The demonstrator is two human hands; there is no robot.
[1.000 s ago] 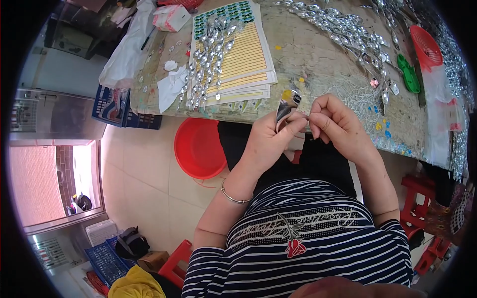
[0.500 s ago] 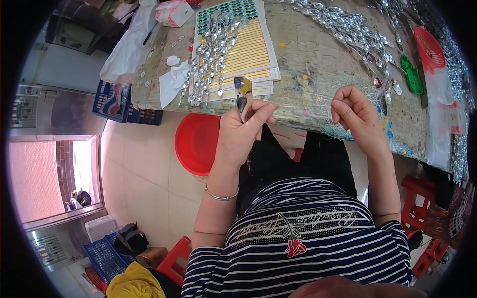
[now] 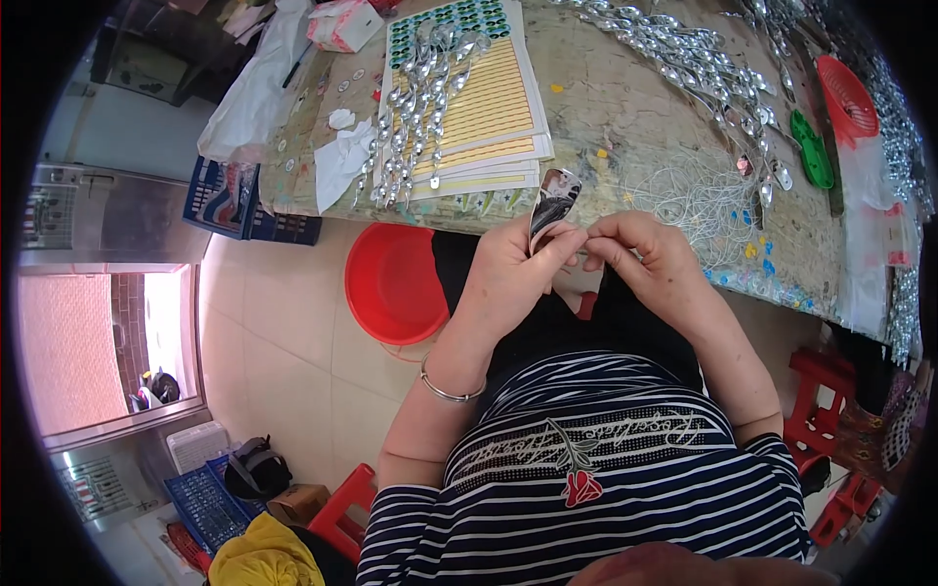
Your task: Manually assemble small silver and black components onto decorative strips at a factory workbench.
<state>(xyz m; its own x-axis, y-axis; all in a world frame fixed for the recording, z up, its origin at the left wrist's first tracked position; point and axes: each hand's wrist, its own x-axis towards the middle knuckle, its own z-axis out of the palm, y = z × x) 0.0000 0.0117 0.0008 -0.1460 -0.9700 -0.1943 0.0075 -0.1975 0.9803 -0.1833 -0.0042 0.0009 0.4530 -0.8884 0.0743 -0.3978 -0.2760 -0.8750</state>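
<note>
Looking down, head view, at near edge of a worn table point(image 3: 596, 98). Gripping a curled shiny strip point(image 3: 554, 202) in left hand point(image 3: 506, 275), clamped between thumb and fingers, upper end raised, close to the table's near edge. Holding right hand point(image 3: 662, 262) together with it, fingertips meeting or nearly so; cannot tell whether pinched on anything, too small to make out. Wearing a metal bangle point(image 3: 451, 396) on left wrist. Noting a tangle of white threads point(image 3: 708, 210) on the table, just beyond right hand. Seeing, farther left, twisted silvery strands point(image 3: 420, 112) lying across patterned sheets point(image 3: 498, 93), with crumpled white paper point(image 3: 340, 168) beside. At far right, spotting more silvery strands point(image 3: 684, 61), then a green plastic piece point(image 3: 811, 151) and red basket point(image 3: 846, 96). Below table edge, to left, finding a red basin point(image 3: 389, 278).
</note>
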